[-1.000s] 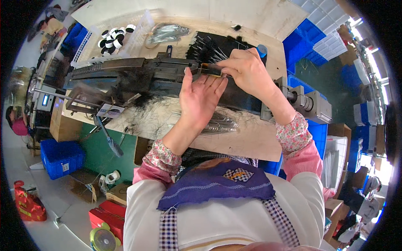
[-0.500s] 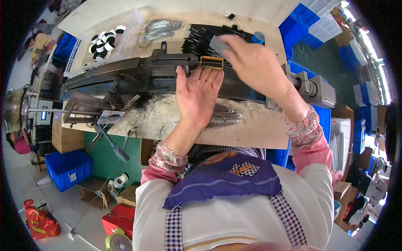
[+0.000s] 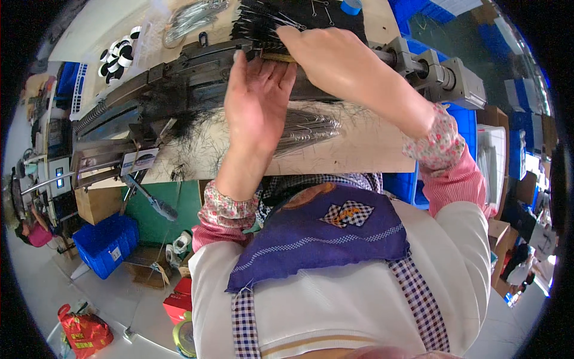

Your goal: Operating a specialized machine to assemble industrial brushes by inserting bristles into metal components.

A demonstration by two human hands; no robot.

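Left hand [image 3: 257, 96] flat, fingers together, bracing black bristles [image 3: 263, 24] while right hand [image 3: 335, 60] pinches the brush strip [image 3: 276, 57] just above.

The left hand [image 3: 257, 99] lies flat, fingers up, against a dark metal machine [image 3: 179, 78] on the wooden bench [image 3: 365, 146]. The right hand [image 3: 335, 60] curls over a thin yellowish strip [image 3: 276, 57] beside black bristles [image 3: 269, 21]. Wire bundles [image 3: 308, 128] rest below.
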